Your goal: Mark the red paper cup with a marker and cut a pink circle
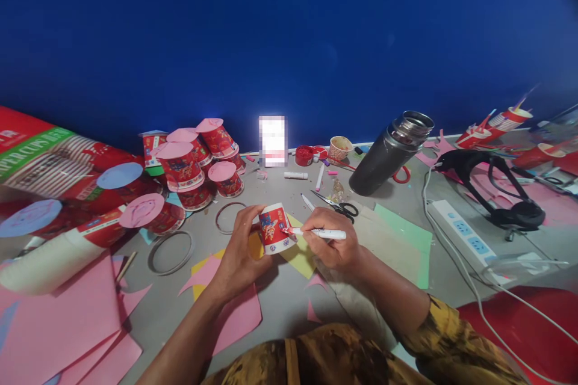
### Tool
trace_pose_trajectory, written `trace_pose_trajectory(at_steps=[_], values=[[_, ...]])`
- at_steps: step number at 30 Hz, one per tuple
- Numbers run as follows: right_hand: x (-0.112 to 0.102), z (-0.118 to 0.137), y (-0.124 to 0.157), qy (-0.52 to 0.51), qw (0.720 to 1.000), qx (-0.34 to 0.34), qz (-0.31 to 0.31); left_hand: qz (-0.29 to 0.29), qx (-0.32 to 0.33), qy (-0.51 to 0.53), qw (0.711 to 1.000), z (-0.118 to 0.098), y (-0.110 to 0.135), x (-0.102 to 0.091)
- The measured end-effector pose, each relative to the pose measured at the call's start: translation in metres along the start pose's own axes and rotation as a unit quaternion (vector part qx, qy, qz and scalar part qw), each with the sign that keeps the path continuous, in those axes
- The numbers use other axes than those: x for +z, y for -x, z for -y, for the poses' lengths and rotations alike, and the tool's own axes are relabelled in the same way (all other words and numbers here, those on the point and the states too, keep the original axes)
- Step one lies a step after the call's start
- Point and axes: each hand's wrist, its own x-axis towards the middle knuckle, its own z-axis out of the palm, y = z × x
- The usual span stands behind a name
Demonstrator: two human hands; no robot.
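A red patterned paper cup is gripped in my left hand, its fingers wrapped round the side. The cup is tilted above the table. My right hand pinches a white marker, whose red tip meets the cup's printed side. Under my hands lie yellow paper and pink paper. Just beyond my right hand are black-handled scissors and an uncapped white marker.
Stacked red cups with pink paper discs stand left, near tape rings and pink sheets. A dark flask, a power strip with white cables and a black strap headset are right. A blue wall rises behind.
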Motion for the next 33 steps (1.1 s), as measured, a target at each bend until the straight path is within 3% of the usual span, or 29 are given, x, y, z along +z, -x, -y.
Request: trace_pose_trajectory(at_steps=[7,16,18,23,28,31,33], values=[[-0.007,-0.001,-0.001,0.009,0.998,0.033,0.056,-0.005,0.005,0.023,1.0,0.0,0.0,0.003],[-0.009,-0.007,0.006,0.026,0.996,0.08,-0.024,-0.025,0.018,-0.019,0.999,0.001,-0.001,0.004],[-0.006,-0.008,0.008,0.025,0.998,0.061,-0.018,-0.03,0.024,-0.035,0.999,0.002,0.0,0.005],[0.003,-0.009,0.009,0.072,0.995,-0.029,0.061,-0.048,0.011,-0.073,0.996,0.005,0.002,0.006],[0.008,-0.011,0.01,0.09,0.987,-0.063,0.121,-0.047,0.017,-0.124,0.991,0.006,0.005,0.005],[0.008,-0.011,0.012,0.09,0.987,-0.067,0.116,-0.059,0.023,-0.12,0.991,0.003,0.007,0.005],[0.008,-0.012,0.012,0.086,0.993,-0.041,0.076,-0.071,0.014,-0.091,0.993,0.001,0.008,0.006]])
